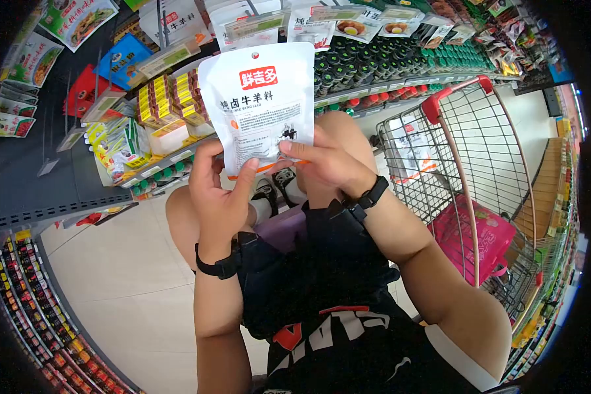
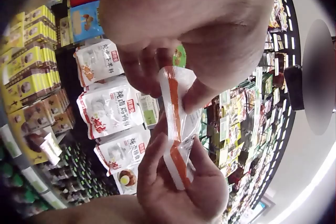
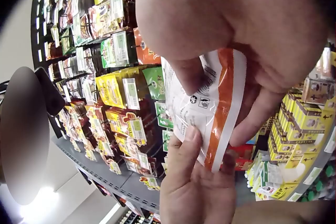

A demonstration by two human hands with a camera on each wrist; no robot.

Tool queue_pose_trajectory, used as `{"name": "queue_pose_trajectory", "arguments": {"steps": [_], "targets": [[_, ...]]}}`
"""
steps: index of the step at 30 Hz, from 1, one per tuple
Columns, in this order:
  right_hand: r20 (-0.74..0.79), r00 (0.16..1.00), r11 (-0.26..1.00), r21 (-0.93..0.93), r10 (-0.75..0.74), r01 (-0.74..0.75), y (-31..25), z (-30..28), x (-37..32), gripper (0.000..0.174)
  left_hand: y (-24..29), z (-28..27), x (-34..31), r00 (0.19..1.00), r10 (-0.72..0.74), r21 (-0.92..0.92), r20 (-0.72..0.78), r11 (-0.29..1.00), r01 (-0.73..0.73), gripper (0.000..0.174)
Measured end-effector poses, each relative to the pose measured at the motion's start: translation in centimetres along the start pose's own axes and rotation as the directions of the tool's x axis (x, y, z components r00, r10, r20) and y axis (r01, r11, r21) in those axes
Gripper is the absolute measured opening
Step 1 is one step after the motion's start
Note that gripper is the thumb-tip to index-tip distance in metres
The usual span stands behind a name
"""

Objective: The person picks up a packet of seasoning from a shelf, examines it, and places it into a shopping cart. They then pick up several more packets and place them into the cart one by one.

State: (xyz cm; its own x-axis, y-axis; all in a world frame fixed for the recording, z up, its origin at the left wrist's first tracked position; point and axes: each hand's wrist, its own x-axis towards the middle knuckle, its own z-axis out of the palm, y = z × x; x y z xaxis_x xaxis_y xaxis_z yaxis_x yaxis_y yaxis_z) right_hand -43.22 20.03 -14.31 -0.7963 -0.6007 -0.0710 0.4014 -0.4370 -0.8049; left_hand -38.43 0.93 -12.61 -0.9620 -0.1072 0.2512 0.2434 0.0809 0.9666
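Observation:
Both hands hold up a white seasoning packet (image 1: 262, 98) with a red label, black print and an orange band along its bottom edge. My left hand (image 1: 222, 194) pinches the lower left corner, thumb on the printed front and fingers behind. At the lower right, my right hand (image 1: 338, 163) grips it the same way, its thumb lying over the small print. From below, the left wrist view shows the packet's orange-striped bottom edge (image 2: 176, 124) between the two hands. In the right wrist view both thumbs press on the white face beside that stripe.
Shelves ahead carry similar white packets (image 1: 177, 23), small yellow boxes (image 1: 154, 102) and rows of dark jars (image 1: 354, 62). To the right stands a wire shopping cart (image 1: 463, 151) holding white packets (image 1: 410, 148) and a pink bag (image 1: 476, 236). More stocked shelving (image 1: 29, 308) curves along the lower left.

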Motion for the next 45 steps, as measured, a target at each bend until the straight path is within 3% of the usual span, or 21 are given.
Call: {"name": "queue_pose_trajectory", "arguments": {"steps": [17, 32, 36, 37, 38, 39, 41, 42, 43, 45], "targets": [[0.016, 0.997, 0.993, -0.094, 0.078, -0.076, 0.0, 0.3, 0.1, 0.044, -0.2, -0.6, -0.3, 0.999, -0.022, 0.051, -0.034, 0.998, 0.024, 0.037], [0.013, 1.0, 0.986, -0.166, 0.021, -0.019, 0.0, 0.9, -0.2, 0.04, -0.1, -0.6, -0.4, 0.998, -0.056, 0.016, -0.028, 0.998, 0.056, 0.043], [0.012, 1.0, 0.991, -0.134, -0.01, 0.011, 0.5, 0.6, -0.4, 0.037, -1.0, -0.4, -0.6, 0.995, 0.006, 0.095, -0.101, 0.995, 0.004, 0.053], [0.028, 0.99, 0.906, -0.4, -0.139, 0.139, 0.7, 0.4, -0.2, 0.033, -0.3, -0.5, -0.4, 0.994, 0.031, 0.235, -0.107, 0.972, -0.005, 0.06], [0.059, 0.984, 0.859, -0.481, -0.168, 0.176, 0.6, 0.1, -0.3, 0.03, -0.7, -0.5, -0.5, 0.983, -0.016, 0.152, -0.181, 0.987, 0.044, 0.064], [0.058, 0.949, 0.795, -0.532, -0.311, 0.293, 1.5, -0.1, 0.2, 0.029, -0.5, -0.2, -0.4, 0.958, -0.016, 0.22, -0.286, 0.972, 0.082, 0.063], [0.022, 0.961, 0.744, -0.628, -0.276, 0.228, 2.4, -1.1, 0.7, 0.027, -0.2, -0.9, -0.4, 0.937, -0.09, 0.188, -0.339, 0.969, 0.161, 0.052], [-0.025, 0.979, 0.847, -0.506, -0.205, 0.164, 2.2, -0.7, 0.6, 0.03, 0.0, -1.0, -0.2, 0.947, -0.104, 0.157, -0.303, 0.975, 0.157, 0.043], [-0.044, 0.968, 0.809, -0.559, -0.247, 0.182, 1.9, -0.2, 0.6, 0.034, -2.3, -2.2, -0.1, 0.978, -0.042, 0.076, -0.202, 0.995, 0.058, 0.043], [0.033, 0.941, 0.764, -0.575, -0.336, 0.293, 1.9, 0.0, 0.5, 0.044, -2.7, -1.3, -0.6, 0.997, -0.069, 0.018, 0.016, 0.997, 0.069, 0.048]]}}
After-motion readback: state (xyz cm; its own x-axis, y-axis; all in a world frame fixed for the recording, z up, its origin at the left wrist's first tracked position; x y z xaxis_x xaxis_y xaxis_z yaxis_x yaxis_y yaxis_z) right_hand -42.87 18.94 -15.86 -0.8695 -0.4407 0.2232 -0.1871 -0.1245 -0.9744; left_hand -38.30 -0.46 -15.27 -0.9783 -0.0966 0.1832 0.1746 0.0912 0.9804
